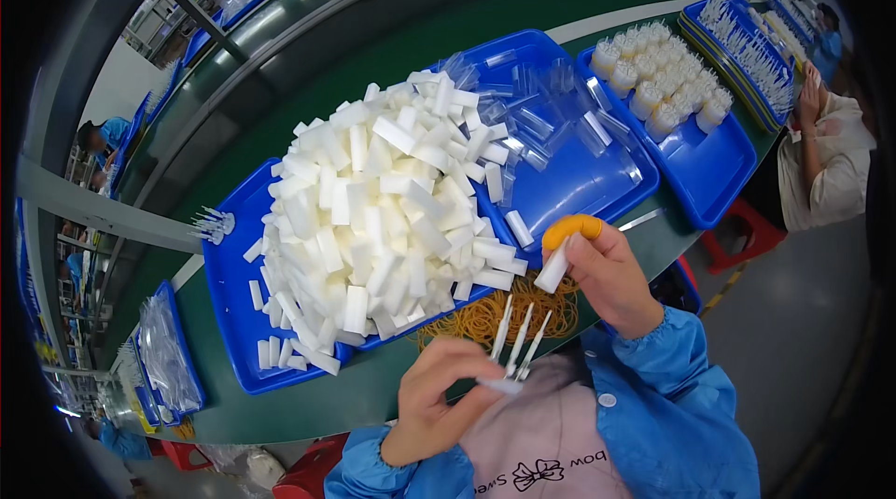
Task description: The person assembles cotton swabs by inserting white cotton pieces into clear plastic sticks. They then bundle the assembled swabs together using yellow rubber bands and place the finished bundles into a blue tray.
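My left hand [434,396] is closed in a pinch around several thin white pointed sticks [517,342], their tips pointing up and away from me. A small white piece sits at the base of the sticks, partly hidden by my fingers. To the right, my right hand [611,275] wears an orange finger cot [571,228] and pinches a white foam block [553,269]. The block is apart from the sticks. Beyond both hands, a tall heap of white foam blocks [373,191] fills a blue tray [229,303]. Orange rubber bands [467,322] lie beneath the hands.
Clear plastic sleeves [537,116] lie in a second blue tray [597,182]. Farther right, bundled white sticks [663,79] stand in another blue tray [714,182]. Clear plastic bags [168,350] lie at far left. A co-worker [826,154] sits at the right.
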A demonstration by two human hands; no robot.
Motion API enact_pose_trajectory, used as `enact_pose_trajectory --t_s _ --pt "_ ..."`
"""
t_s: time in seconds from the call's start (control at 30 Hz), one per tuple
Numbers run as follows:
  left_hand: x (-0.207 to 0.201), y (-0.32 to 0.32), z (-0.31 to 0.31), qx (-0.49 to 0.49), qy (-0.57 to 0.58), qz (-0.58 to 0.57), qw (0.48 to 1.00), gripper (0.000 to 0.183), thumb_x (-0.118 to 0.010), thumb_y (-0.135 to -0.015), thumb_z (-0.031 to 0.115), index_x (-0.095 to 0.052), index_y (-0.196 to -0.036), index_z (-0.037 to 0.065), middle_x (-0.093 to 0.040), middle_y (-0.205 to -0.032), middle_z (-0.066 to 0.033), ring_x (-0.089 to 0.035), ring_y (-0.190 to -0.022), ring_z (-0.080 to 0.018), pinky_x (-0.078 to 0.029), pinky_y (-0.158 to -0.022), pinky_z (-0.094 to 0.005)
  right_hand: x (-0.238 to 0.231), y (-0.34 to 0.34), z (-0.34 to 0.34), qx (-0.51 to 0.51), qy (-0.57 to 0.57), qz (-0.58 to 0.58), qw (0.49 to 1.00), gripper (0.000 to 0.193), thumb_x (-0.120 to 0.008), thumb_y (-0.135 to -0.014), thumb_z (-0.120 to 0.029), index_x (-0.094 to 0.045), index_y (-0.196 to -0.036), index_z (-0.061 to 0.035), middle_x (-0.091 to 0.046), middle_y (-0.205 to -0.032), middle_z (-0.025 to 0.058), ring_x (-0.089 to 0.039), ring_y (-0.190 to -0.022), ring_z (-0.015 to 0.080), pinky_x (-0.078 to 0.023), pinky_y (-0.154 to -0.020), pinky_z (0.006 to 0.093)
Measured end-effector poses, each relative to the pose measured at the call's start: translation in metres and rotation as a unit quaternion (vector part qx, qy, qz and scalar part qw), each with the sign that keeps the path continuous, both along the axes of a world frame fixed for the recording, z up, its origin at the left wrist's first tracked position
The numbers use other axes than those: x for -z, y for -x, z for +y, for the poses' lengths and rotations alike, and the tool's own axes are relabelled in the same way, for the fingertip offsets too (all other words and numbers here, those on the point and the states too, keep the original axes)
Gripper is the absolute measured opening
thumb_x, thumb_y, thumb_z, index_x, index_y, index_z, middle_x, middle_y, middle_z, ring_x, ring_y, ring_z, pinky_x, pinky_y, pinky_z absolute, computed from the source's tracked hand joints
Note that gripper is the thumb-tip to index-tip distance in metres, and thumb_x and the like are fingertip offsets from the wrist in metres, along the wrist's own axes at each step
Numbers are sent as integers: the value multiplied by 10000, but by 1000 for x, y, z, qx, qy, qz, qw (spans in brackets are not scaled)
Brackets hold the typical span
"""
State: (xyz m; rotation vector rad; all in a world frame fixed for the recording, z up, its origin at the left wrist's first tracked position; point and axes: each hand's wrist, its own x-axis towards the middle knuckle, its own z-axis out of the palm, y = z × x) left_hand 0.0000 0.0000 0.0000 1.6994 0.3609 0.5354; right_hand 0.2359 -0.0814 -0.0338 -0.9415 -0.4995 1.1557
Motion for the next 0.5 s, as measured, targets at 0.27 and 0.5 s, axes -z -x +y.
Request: enact_pose_trajectory --t_s 0.27,0.5 --pt "8 -23 -7 -13 75 4 997 195 -675 -801 -7 -640 -993 8 -541 -993 -109 -571 -837 -159 -483 -722 -258 0 8 -3 37 -10 69 997 212 -594 -912 -173 -580 -1063 -24 -612 -939 60 -570 -893 114 -449 -844 263" --pt "6 -20 2 -2 -99 7 995 236 -724 -721 -4 -679 -949 36 -581 -908 -87 -586 -791 -193 -490 -674 -268 -2 5 -4 20 -14 -93 995 178 -623 -872 -187 -600 -938 -22 -597 -915 75 -562 -853 151 -442 -801 290"
